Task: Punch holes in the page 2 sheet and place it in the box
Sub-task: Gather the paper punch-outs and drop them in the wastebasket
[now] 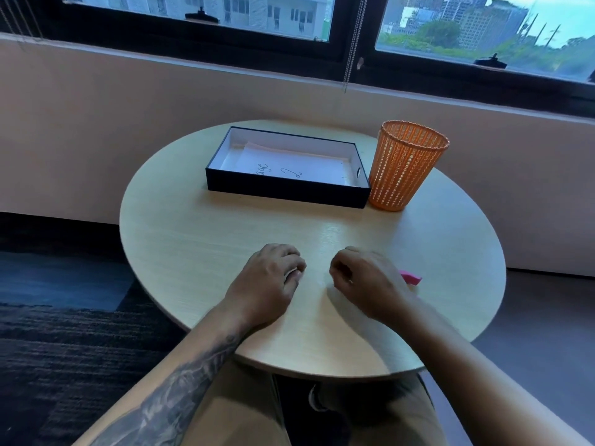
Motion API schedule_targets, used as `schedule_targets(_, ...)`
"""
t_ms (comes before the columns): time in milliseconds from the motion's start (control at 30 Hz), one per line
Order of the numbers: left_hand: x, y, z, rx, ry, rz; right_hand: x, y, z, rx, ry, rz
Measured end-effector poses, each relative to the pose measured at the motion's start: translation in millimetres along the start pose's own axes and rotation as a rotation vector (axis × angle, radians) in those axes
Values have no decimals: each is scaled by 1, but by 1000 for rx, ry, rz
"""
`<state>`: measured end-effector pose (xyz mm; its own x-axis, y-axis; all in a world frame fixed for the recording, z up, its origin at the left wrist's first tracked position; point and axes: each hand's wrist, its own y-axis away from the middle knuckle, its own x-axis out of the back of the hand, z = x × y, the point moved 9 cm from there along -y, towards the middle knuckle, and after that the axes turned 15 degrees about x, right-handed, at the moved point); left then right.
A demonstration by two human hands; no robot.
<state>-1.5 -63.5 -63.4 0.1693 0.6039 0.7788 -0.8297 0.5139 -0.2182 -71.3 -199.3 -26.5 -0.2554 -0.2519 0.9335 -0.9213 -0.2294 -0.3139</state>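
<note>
Sheet (291, 167) lies flat in the box (286, 188), upper centre; thin, floppy, best lifted by an edge. Left hand (269, 281) and right hand (367, 280) loosely curled, holding nothing, lower centre.

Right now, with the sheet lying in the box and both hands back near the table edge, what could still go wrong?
1. The pink object, half hidden behind the right hand, could get knocked off if that hand sweeps outward.
2. The orange basket stands right against the box; nudging the box might tip it.
3. Whether the page 2 sheet is punched can't be told from here, so check it.
</note>
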Motion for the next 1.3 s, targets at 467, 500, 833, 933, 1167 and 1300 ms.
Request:
schedule_targets(467, 39, -105, 67, -58, 156, 12, 83, -15, 76, -162, -439, 314)
schedule_targets(500, 41, -119, 75, -62, 160, 10, 95, -19, 82, -157, -424, 333)
schedule_targets(833, 31, -227, 156, -133, 30, -13, 178, -65, 168, -189, -190, 461)
schedule_targets(933, 17, -246, 172, -156, -20, -48, 189, -79, 190, -200, -123, 440)
schedule_targets(1167, -5, -270, 191, -195, -143, -113, 186, -106, 237, -311, -106, 325)
schedule_targets(1300, -3, -276, 191, -232, -79, -87, 172, -111, 251, -374, -104, 210)
